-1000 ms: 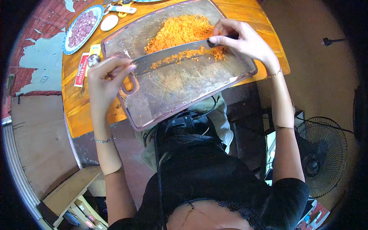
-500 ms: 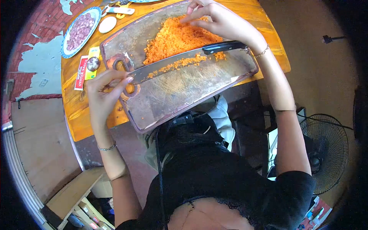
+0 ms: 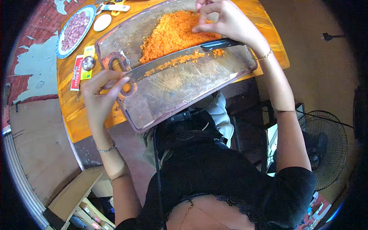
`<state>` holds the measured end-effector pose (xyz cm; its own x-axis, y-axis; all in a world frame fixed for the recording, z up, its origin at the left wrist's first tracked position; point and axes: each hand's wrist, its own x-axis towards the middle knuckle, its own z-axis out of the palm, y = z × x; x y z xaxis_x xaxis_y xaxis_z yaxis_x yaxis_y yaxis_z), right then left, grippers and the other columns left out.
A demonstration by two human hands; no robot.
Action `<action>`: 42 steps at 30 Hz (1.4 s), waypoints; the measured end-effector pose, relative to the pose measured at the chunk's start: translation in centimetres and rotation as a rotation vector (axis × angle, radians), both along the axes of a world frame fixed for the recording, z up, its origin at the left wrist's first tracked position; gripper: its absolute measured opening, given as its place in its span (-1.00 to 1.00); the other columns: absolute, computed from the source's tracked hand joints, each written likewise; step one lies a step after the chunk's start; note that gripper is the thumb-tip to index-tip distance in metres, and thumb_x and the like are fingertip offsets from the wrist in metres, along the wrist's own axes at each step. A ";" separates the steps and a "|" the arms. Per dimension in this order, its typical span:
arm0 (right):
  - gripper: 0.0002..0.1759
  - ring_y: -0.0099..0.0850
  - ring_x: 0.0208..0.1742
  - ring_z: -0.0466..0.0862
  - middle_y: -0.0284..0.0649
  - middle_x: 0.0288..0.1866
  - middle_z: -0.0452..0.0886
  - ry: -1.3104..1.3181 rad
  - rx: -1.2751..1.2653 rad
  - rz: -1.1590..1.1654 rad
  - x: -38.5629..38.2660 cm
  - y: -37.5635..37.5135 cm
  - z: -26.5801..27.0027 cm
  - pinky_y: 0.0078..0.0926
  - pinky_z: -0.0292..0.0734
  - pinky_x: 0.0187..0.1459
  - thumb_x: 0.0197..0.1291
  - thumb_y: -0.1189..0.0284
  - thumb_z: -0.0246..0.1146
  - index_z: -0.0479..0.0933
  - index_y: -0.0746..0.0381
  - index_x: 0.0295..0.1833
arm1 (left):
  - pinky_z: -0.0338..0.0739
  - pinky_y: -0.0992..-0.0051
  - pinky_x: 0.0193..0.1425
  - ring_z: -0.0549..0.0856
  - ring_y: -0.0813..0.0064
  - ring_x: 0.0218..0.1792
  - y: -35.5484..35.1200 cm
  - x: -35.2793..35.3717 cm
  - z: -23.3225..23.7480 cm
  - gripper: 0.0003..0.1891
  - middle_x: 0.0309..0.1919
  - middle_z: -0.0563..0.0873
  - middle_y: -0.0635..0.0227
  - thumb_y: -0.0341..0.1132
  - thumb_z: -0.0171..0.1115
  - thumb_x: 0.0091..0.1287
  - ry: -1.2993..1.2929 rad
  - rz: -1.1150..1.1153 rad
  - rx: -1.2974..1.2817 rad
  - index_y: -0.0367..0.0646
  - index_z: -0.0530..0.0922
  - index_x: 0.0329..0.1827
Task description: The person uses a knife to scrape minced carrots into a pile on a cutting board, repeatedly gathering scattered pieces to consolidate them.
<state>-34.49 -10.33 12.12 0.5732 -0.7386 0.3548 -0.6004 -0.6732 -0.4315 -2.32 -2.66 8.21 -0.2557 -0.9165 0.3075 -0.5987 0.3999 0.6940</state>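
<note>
A long knife (image 3: pixel 165 61) lies across the worn cutting board (image 3: pixel 161 99), its black handle toward the right. Thumb and fingers of my left hand (image 3: pixel 102 87) pinch the blade's tip near the board's handle slot. Finely chopped orange food (image 3: pixel 172 34) is heaped behind the blade, and small bits cling along the blade's side. Over the right part of the heap is my right hand (image 3: pixel 226 23), its thumb and forefinger drawn close together above the knife handle; whether anything is between them is too small to tell.
On the wooden table (image 3: pixel 69 111), left of the board, are a plate of chopped meat (image 3: pixel 93 17), a white egg (image 3: pixel 102 23), a red oyster sauce packet (image 3: pixel 76 73), a yellow packet (image 3: pixel 90 51) and a purplish bulb (image 3: pixel 88 63). A fan (image 3: pixel 326 153) stands at the right.
My right hand has shifted slightly right, and its thumb and fingers have drawn closer together. My left hand still pinches the knife tip. The view has shifted a little.
</note>
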 end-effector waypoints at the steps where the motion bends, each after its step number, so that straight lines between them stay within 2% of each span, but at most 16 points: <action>1: -0.73 -0.32 -0.22 0.53 -0.20 -0.30 0.55 0.064 0.092 -0.009 -0.5 0.1 -0.5 -0.43 0.43 -0.17 0.08 0.28 0.36 0.61 0.29 -0.40 | 0.44 0.69 -0.41 0.59 0.72 -0.50 -0.1 0.1 -0.2 -0.90 -0.52 0.67 0.40 -0.51 0.42 0.07 0.003 0.005 0.000 -0.32 0.66 -0.39; 3: -0.65 -0.58 -0.47 0.47 -0.40 -0.52 0.50 0.196 0.273 -0.024 -1.5 0.3 -1.9 -0.65 0.34 -0.38 0.09 0.16 0.40 0.58 0.25 -0.37 | 0.43 0.71 -0.41 0.58 0.74 -0.49 -0.3 0.3 -0.4 -0.90 -0.52 0.68 0.42 -0.50 0.42 0.07 -0.023 0.034 0.012 -0.30 0.67 -0.37; 5: -0.66 -0.52 -0.49 0.50 -0.34 -0.53 0.53 0.177 0.406 0.057 -1.5 1.6 -1.6 -0.53 0.40 -0.39 0.03 0.20 0.45 0.59 0.27 -0.39 | 0.42 0.72 -0.41 0.57 0.77 -0.49 -0.5 0.7 -0.4 -0.89 -0.51 0.69 0.44 -0.49 0.42 0.08 -0.078 0.092 0.043 -0.28 0.68 -0.35; 7: -0.59 -0.29 -0.52 0.52 -0.12 -0.56 0.52 0.185 0.304 0.059 -1.4 2.8 -1.8 -0.37 0.39 -0.41 0.09 0.10 0.36 0.56 0.27 -0.37 | 0.41 0.74 -0.40 0.57 0.79 -0.47 -1.1 1.0 -0.1 -0.90 -0.51 0.69 0.47 -0.48 0.40 0.11 -0.024 0.057 -0.018 -0.27 0.68 -0.32; 10: -0.65 -0.19 -0.48 0.56 -0.05 -0.53 0.51 0.076 0.188 -0.075 -0.4 4.9 -1.7 -0.32 0.42 -0.38 0.16 0.16 0.31 0.54 0.27 -0.32 | 0.44 0.73 -0.33 0.59 0.77 -0.41 -2.7 2.2 1.0 -0.90 -0.47 0.70 0.47 -0.48 0.36 0.15 -0.035 -0.006 -0.103 -0.27 0.68 -0.28; 14: -0.73 -0.16 -0.49 0.59 -0.06 -0.53 0.52 0.052 0.440 -0.131 1.5 8.8 -0.5 -0.28 0.44 -0.39 0.25 0.24 0.22 0.50 0.25 -0.17 | 0.52 0.68 -0.17 0.64 0.70 -0.29 -5.5 4.0 2.2 -0.89 -0.33 0.71 0.41 -0.48 0.32 0.21 0.003 -0.222 -0.115 -0.30 0.66 -0.23; 19: -0.76 0.09 -0.36 0.62 0.12 -0.50 0.53 -0.141 0.517 -0.080 4.9 12.5 -2.3 -0.10 0.47 -0.33 0.28 0.34 0.17 0.43 0.28 -0.06 | 0.53 0.64 -0.02 0.64 0.64 -0.18 -8.4 5.5 0.2 -0.86 -0.21 0.70 0.38 -0.46 0.31 0.23 0.021 -0.252 0.172 -0.30 0.65 -0.18; 23: -0.74 0.03 -0.42 0.61 0.11 -0.49 0.54 -0.093 0.581 -0.253 4.7 11.5 -3.0 -0.20 0.46 -0.37 0.26 0.34 0.21 0.48 0.33 -0.11 | 0.52 0.61 0.09 0.65 0.61 -0.09 -11.1 4.7 -2.5 -0.80 -0.14 0.71 0.36 -0.45 0.28 0.27 0.136 -0.296 0.281 -0.30 0.63 -0.07; 25: -0.71 0.01 -0.42 0.61 0.09 -0.47 0.55 -0.101 0.471 -0.279 4.1 11.4 -2.9 -0.23 0.47 -0.37 0.24 0.32 0.23 0.51 0.33 -0.07 | 0.52 0.61 0.10 0.65 0.62 -0.08 -11.8 3.1 -2.9 -0.78 -0.13 0.71 0.36 -0.44 0.28 0.27 0.155 -0.284 0.261 -0.31 0.62 -0.04; 27: -0.70 0.02 -0.40 0.62 0.11 -0.46 0.55 -0.123 0.335 -0.298 3.5 11.2 -3.7 -0.24 0.49 -0.36 0.24 0.33 0.24 0.50 0.34 -0.07 | 0.52 0.60 0.10 0.66 0.60 -0.08 -13.4 3.2 -4.1 -0.78 -0.13 0.72 0.35 -0.43 0.28 0.27 0.059 -0.256 0.086 -0.31 0.64 -0.06; 30: -0.70 0.03 -0.38 0.63 0.13 -0.46 0.56 -0.141 0.387 -0.278 3.9 11.8 -2.2 -0.21 0.50 -0.34 0.24 0.39 0.21 0.46 0.36 0.00 | 0.52 0.58 0.08 0.66 0.57 -0.08 -13.5 1.9 -2.8 -0.81 -0.13 0.72 0.34 -0.43 0.27 0.28 0.010 -0.305 -0.018 -0.31 0.66 -0.10; 33: -0.64 -0.05 -0.28 0.68 0.07 -0.37 0.62 -0.128 0.432 -0.282 4.9 12.7 -0.6 -0.33 0.52 -0.23 0.24 0.44 0.19 0.43 0.29 0.14 | 0.52 0.58 0.08 0.66 0.56 -0.09 -13.0 2.0 -1.2 -0.81 -0.13 0.72 0.34 -0.42 0.25 0.29 0.080 -0.320 0.071 -0.31 0.66 -0.10; 34: -0.58 0.03 -0.25 0.65 0.11 -0.32 0.61 -0.110 0.383 -0.249 5.1 12.6 -0.7 -0.22 0.51 -0.23 0.24 0.49 0.16 0.38 0.28 0.21 | 0.52 0.58 0.08 0.67 0.55 -0.10 -13.0 2.1 -0.8 -0.81 -0.15 0.73 0.32 -0.41 0.23 0.29 0.002 -0.336 0.014 -0.33 0.66 -0.12; 37: -0.55 0.05 -0.24 0.64 0.15 -0.27 0.60 0.082 0.366 -0.281 6.6 12.6 0.7 -0.12 0.49 -0.23 0.23 0.53 0.13 0.36 0.27 0.26 | 0.52 0.57 0.09 0.68 0.54 -0.11 -13.0 2.0 -0.6 -0.82 -0.16 0.74 0.29 -0.41 0.22 0.29 -0.100 -0.323 0.073 -0.33 0.67 -0.14; 38: -0.44 0.08 -0.40 0.66 0.20 -0.51 0.57 0.115 0.259 -0.230 6.8 12.6 1.1 -0.11 0.59 -0.30 0.09 0.61 0.05 0.31 0.43 0.28 | 0.53 0.56 0.08 0.69 0.54 -0.11 -13.3 2.4 -1.0 -0.81 -0.17 0.75 0.29 -0.41 0.22 0.29 -0.107 -0.303 0.061 -0.34 0.68 -0.15; 42: -0.33 0.04 -0.45 0.68 0.18 -0.43 0.58 0.162 0.247 -0.266 8.0 13.3 -0.8 -0.11 0.62 -0.37 0.03 0.65 0.05 0.20 0.44 0.36 | 0.54 0.55 0.07 0.70 0.53 -0.11 -13.4 3.3 -1.1 -0.81 -0.18 0.75 0.29 -0.41 0.23 0.29 -0.133 -0.311 0.035 -0.31 0.68 -0.13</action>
<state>-26.50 2.97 11.31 0.3847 -0.9205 0.0684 -0.8134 -0.3731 -0.4463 0.97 -16.02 7.10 -0.5605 -0.7979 0.2219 -0.5383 0.5546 0.6346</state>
